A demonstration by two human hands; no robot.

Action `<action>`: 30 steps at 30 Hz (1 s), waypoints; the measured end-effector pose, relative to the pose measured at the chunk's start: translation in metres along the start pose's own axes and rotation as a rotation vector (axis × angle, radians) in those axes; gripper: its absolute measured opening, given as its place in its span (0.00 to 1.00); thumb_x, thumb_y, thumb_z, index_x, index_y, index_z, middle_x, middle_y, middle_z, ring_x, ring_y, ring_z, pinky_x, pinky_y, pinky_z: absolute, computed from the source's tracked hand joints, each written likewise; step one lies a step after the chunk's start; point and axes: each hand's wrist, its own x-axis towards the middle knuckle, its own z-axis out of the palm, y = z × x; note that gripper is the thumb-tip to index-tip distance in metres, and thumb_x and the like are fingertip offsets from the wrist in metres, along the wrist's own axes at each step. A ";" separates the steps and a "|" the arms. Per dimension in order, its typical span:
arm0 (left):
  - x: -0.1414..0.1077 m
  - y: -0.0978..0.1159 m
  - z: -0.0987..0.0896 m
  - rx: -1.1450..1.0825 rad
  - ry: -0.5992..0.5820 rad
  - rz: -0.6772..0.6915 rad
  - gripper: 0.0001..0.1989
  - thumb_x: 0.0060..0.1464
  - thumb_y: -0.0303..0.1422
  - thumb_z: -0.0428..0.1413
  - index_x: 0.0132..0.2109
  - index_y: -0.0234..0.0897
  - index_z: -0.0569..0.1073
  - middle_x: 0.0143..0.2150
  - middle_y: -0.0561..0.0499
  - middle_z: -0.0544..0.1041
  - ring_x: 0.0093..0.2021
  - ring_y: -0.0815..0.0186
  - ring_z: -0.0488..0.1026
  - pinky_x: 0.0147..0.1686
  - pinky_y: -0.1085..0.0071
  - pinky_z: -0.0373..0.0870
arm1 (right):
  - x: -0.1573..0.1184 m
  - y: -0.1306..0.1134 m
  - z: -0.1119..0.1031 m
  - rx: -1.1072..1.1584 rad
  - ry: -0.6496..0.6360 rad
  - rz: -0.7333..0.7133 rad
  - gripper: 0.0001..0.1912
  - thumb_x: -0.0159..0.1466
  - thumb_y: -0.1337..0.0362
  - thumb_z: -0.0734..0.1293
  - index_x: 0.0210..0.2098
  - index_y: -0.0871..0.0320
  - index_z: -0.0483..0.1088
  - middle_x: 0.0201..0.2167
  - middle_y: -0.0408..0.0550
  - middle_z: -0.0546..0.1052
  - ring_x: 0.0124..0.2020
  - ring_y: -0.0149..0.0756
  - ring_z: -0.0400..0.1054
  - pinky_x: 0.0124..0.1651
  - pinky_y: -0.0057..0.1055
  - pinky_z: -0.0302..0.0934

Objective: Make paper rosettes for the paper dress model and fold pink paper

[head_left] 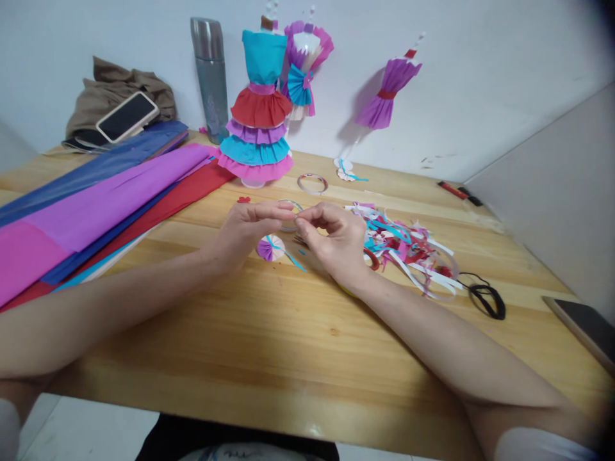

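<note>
The right hand (336, 238) has thumb and forefinger in a pinch, and the left hand (246, 224), fingers nearly straight, meets it at the tips; whether either grasps anything, I cannot tell. Just below, the rosette (271, 248) lies on the table (269, 358), its ribbon (294, 260) trailing right. Being pleated paper by its look, it should be feather-light, springy and easily crushed, so best taken gently by the rim (the ribbon might tear if tugged). A tape roll (292, 202) sits behind the hands, partly hidden. Beside the right hand, a red loop (371, 258) and tangled scraps (401, 242) could get in the way; paper sheets (120, 182) crowd the left
</note>
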 end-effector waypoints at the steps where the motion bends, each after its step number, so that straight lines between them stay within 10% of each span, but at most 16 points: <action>1: 0.000 0.000 0.000 0.006 -0.001 0.000 0.09 0.49 0.26 0.59 0.35 0.40 0.84 0.51 0.48 0.82 0.64 0.52 0.70 0.68 0.53 0.57 | 0.000 0.001 0.000 -0.003 0.003 -0.007 0.07 0.61 0.67 0.68 0.27 0.54 0.73 0.24 0.44 0.77 0.23 0.33 0.69 0.27 0.32 0.62; 24: -0.011 0.005 0.020 -0.379 -0.001 -0.192 0.04 0.46 0.30 0.61 0.30 0.42 0.81 0.48 0.52 0.83 0.66 0.56 0.67 0.64 0.61 0.66 | -0.001 -0.004 -0.002 -0.138 -0.009 -0.110 0.11 0.53 0.73 0.65 0.23 0.52 0.59 0.19 0.41 0.68 0.21 0.31 0.61 0.27 0.32 0.56; 30: 0.013 0.012 -0.004 -0.071 0.145 -0.070 0.08 0.46 0.28 0.59 0.37 0.40 0.79 0.46 0.53 0.82 0.56 0.57 0.71 0.58 0.63 0.65 | -0.003 -0.003 0.001 0.029 -0.203 0.024 0.06 0.54 0.70 0.65 0.23 0.54 0.64 0.21 0.40 0.70 0.21 0.29 0.61 0.27 0.29 0.57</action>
